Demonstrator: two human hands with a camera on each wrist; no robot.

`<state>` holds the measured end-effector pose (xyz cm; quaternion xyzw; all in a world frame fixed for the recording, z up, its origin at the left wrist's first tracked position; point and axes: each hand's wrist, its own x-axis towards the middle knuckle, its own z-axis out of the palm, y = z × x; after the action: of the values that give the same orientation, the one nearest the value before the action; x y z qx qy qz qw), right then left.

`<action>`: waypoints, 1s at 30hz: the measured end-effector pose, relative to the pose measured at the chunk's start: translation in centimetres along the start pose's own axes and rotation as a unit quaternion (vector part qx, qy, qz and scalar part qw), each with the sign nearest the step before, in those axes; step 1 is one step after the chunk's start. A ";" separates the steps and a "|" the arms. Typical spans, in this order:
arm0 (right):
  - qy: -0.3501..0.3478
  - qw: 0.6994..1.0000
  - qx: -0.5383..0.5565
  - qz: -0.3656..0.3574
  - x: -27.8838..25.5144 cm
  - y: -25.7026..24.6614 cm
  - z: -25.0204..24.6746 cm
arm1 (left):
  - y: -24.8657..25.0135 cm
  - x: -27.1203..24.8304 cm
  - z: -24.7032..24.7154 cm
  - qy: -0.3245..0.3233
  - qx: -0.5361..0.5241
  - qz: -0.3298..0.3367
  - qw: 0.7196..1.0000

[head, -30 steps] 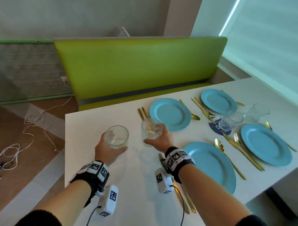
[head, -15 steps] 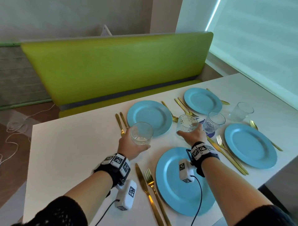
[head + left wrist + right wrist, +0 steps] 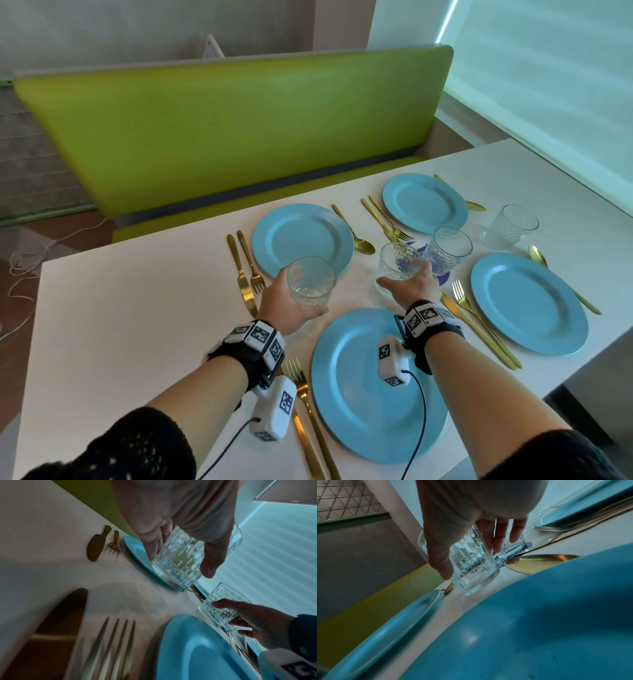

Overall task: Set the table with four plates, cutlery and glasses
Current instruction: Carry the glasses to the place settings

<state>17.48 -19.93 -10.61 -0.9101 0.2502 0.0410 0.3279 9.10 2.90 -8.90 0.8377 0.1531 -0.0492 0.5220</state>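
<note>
left hand: the left hand (image 3: 287,306) is wrapped round a clear cut glass (image 3: 311,280), thumb on one side and fingers on the other, holding it over the near rim of the far-left plate (image 3: 274,236).
right hand: the right hand (image 3: 412,287) grasps a second cut glass (image 3: 399,265); whether its base touches the table (image 3: 130,308) i cannot tell.
near plate: a blue plate (image 3: 359,411) lies under the right wrist, a gold fork (image 3: 308,404) just beside its left edge.
other glasses: one glass (image 3: 448,248) stands just beyond the right hand's glass, another (image 3: 512,226) further right.
other plates: a plate (image 3: 424,202) at the far side, one (image 3: 527,303) on the right, gold cutlery beside each.
behind: a green bench (image 3: 222,130) runs along the table's far edge.
</note>
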 end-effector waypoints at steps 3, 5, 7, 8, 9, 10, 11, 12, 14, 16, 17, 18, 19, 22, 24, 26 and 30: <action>-0.008 1.000 0.020 0.002 0.2 0.4 0.0 | -0.1 0.0 0.2 -0.002 0.001 -0.004 1.000; -0.014 0.999 0.029 0.001 0.3 0.6 0.0 | -0.1 -0.1 0.4 -0.005 0.004 -0.007 1.000; -0.020 0.999 0.035 -0.001 0.2 0.7 0.0 | 0.0 -0.3 0.5 -0.005 0.011 -0.007 1.000; -0.022 0.999 0.036 -0.002 0.2 0.7 0.0 | 0.0 -0.5 0.5 -0.006 0.016 -0.007 1.000; -0.023 0.999 0.036 -0.005 0.2 0.8 -0.1 | 0.1 -0.7 0.6 -0.007 0.022 -0.008 1.000; -0.026 0.999 0.035 -0.007 0.2 0.9 -0.1 | 0.1 -0.8 0.7 -0.008 0.026 -0.008 1.000; -0.032 0.999 0.032 -0.008 0.2 0.9 -0.3 | 0.1 -1.0 0.7 -0.010 0.027 -0.008 1.000; -0.040 0.999 0.025 -0.007 0.2 1.0 -0.4 | 0.1 -1.1 0.8 -0.013 0.027 -0.010 1.000; -0.056 0.998 0.014 -0.008 0.2 1.3 -0.7 | 0.0 -1.3 0.9 -0.018 0.029 -0.012 0.999; -0.068 0.998 0.010 -0.011 0.3 1.7 -1.0 | -0.1 -1.5 0.9 -0.022 0.033 -0.012 0.999; -0.071 0.997 0.007 -0.011 0.4 1.9 -1.1 | -0.2 -1.5 1.0 -0.023 0.034 -0.012 0.999; -0.073 0.997 0.003 -0.011 0.4 2.0 -1.2 | -0.3 -1.5 1.0 -0.023 0.034 -0.012 0.999; -0.074 0.997 -0.003 -0.009 0.4 2.1 -1.3 | -0.5 -1.5 0.9 -0.022 0.033 -0.012 0.999; -0.077 0.997 -0.014 -0.009 0.4 2.2 -1.6 | -1.0 -1.5 0.8 -0.013 0.029 -0.012 0.999; -0.078 0.997 -0.018 -0.014 0.3 2.2 -1.7 | -1.3 -1.5 0.8 -0.010 0.023 -0.013 1.000; -0.078 0.997 -0.020 -0.018 0.3 2.2 -1.8 | -1.7 -1.4 0.9 -0.007 0.016 -0.015 1.000; -0.081 0.996 -0.023 -0.024 0.3 2.3 -1.9 | -2.1 -1.5 1.1 -0.008 0.011 -0.019 1.000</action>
<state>16.48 -22.73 -10.52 -0.9169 0.1998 0.1122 0.3267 7.15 2.49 -10.88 0.8396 0.1649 -0.0672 0.5132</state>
